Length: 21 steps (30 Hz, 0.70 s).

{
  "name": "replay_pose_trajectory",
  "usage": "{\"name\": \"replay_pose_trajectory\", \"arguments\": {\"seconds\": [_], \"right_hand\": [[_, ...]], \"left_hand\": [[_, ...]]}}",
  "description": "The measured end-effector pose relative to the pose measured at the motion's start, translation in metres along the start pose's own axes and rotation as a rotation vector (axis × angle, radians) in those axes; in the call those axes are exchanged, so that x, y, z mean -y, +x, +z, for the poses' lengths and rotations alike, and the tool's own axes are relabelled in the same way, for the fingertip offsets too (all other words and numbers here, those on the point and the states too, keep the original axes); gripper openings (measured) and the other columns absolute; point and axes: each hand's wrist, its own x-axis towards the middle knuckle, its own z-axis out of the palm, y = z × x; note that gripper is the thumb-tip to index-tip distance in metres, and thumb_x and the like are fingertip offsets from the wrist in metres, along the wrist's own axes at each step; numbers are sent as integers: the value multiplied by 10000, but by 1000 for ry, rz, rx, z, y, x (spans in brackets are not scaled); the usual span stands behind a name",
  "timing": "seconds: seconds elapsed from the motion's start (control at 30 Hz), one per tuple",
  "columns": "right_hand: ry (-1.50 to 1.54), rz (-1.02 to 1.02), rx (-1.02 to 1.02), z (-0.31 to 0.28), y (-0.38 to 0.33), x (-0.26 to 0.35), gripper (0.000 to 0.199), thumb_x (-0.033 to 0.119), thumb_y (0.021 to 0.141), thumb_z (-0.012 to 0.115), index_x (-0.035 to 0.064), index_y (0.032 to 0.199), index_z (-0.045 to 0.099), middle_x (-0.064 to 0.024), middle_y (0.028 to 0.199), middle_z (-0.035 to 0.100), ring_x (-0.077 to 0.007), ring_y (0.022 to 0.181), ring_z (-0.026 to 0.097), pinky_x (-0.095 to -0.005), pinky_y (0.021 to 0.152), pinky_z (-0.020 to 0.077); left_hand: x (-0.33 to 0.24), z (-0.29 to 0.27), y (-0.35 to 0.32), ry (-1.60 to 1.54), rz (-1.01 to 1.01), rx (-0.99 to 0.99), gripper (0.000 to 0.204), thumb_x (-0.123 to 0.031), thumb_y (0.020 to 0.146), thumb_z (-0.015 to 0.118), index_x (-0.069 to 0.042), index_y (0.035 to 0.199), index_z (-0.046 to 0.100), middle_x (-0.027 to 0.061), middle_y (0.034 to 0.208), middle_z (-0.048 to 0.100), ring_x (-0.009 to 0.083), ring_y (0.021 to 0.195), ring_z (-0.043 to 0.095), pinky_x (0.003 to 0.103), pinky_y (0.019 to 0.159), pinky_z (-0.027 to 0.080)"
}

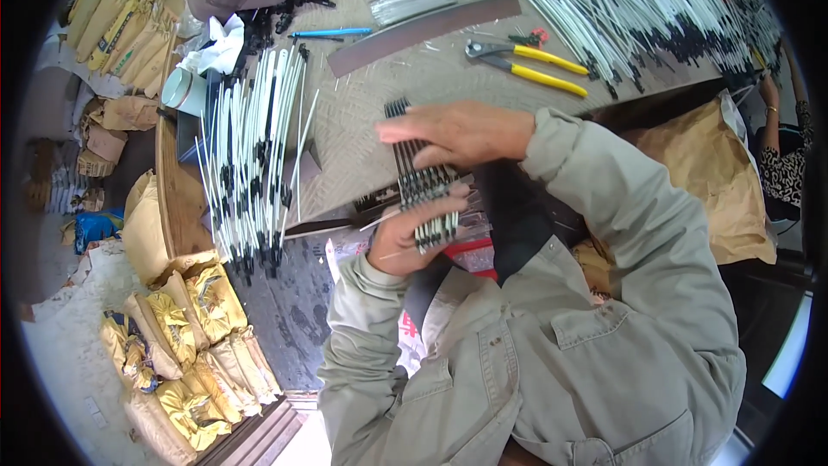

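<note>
Two hands on one rod bundle (420,177): left hand (405,237) grips near end, right hand (457,132) lies flat, fingers straight, on top.

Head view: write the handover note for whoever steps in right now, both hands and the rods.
Left hand: grips the lower end of a bundle of black-tipped white rods from beneath.
Right hand: open, flat on top of the bundle, fingers pointing left.
Other things: a loose pile of rods lies to the left on the table; a larger heap lies at the far right; yellow-handled pliers lie beyond the hands.
Done: one bundle gathered.
Left: both piles remain loose.
</note>
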Motion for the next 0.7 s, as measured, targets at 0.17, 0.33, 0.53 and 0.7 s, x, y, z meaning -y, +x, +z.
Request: {"name": "replay_pose_trajectory", "arguments": {"seconds": [0.17, 0.33, 0.53, 0.7], "right_hand": [[143, 97, -22, 0, -2, 0, 542, 335, 916, 464, 116, 1373, 270, -102, 1203, 561, -326, 1077, 523, -394, 901, 416], [114, 109, -53, 3, -1, 1, 483, 337, 940, 414, 150, 1361, 271, -94, 1169, 583, -325, 1015, 562, -388, 851, 454], [196, 121, -69, 0, -4, -1, 492, 360, 946, 391, 127, 1361, 266, -106, 1129, 603, -339, 996, 572, -396, 841, 462], [213, 165, -16, -6, -1, 4, 484, 285, 952, 386, 88, 1368, 237, -116, 1148, 594, -333, 1035, 560, -386, 862, 451]], "left_hand": [[-15, -19, -8, 117, -72, 92, 577, 0, 677, 731, 16, 1213, 519, 143, 1165, 580, 199, 1059, 557, 290, 907, 410], [-15, -46, -40, 310, 43, -7, 619, -116, 607, 813, 33, 1152, 560, 158, 1120, 605, 217, 1016, 586, 302, 867, 440], [-23, -60, -36, 620, 113, -49, 887, -410, 476, 798, 8, 1209, 523, 168, 1217, 546, 281, 1129, 534, 376, 942, 407], [-2, -54, 11, 1094, 177, 270, 1065, -494, 462, 697, -49, 1359, 337, 105, 1396, 367, 262, 1299, 333, 414, 1075, 241]]}}
